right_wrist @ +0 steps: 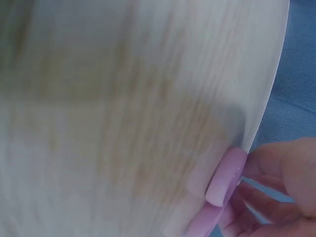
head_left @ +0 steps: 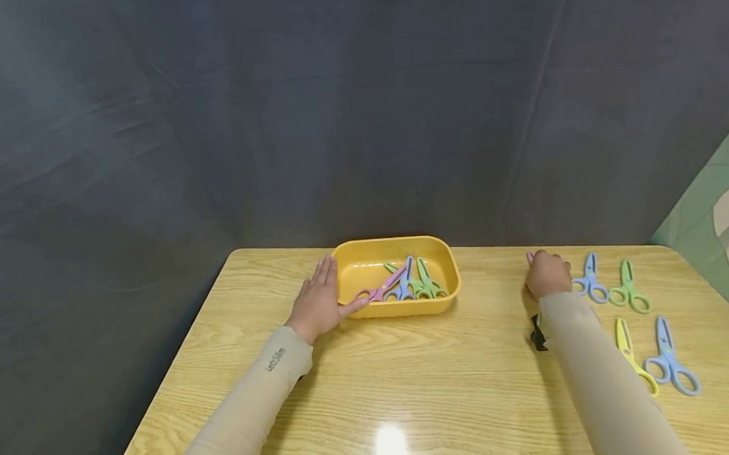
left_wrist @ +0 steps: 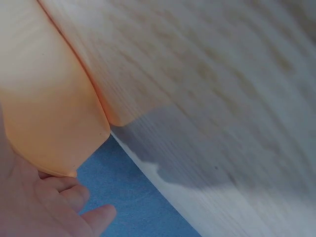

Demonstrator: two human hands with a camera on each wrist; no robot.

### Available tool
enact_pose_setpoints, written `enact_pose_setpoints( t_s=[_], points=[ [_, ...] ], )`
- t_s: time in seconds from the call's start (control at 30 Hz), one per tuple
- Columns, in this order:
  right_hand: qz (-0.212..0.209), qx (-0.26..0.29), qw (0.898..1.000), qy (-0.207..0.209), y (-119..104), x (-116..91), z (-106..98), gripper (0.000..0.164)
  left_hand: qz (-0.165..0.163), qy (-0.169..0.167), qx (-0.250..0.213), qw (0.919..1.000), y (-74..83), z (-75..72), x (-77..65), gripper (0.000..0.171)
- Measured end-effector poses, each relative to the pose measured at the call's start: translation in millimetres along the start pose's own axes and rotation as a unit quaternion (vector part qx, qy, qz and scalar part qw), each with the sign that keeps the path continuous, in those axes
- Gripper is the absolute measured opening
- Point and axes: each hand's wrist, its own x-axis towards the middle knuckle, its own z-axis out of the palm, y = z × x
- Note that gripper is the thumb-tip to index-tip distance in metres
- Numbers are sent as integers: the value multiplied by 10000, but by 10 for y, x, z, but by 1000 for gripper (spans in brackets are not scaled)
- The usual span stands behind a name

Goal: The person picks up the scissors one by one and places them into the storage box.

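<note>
My left hand (head_left: 319, 301) rests against the left end of a yellow plastic bin (head_left: 401, 309), fingers straight along its side and thumb by the front rim. In the left wrist view the fingers touch the bin's wall (left_wrist: 59, 128). Inside lie a pink pair of scissors (head_left: 382, 287), a blue pair (head_left: 404, 284) and green scissors (head_left: 427, 283), partly overlapping. My right hand (head_left: 548, 274) pinches pink scissors (right_wrist: 226, 177) at the back of the table, right of the bin; the hand hides most of them in the head view.
Right of my right hand lie blue scissors (head_left: 591, 280) and green scissors (head_left: 628, 288). Closer in are yellow scissors (head_left: 629, 350) beside the right forearm and larger blue scissors (head_left: 667, 358). A dark curtain (head_left: 358, 116) hangs behind the wooden table (head_left: 411, 378).
</note>
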Motion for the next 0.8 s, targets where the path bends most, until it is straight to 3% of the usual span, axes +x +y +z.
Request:
enact_pose_setpoints(
  t_s=[0.3,0.53,0.8],
  points=[
    [40,373,9993,18,-13,-21,-32,37,-15,-6,-27,10000,2,-1,-3,111],
    [67,746,9972,31,12,-12,-35,16,-55,-39,-25,10000,-13,-4,6,112],
    [358,1047,9935,-252,37,-39,-35,27,-13,-31,-16,10000,16,-35,-9,111]
  ],
)
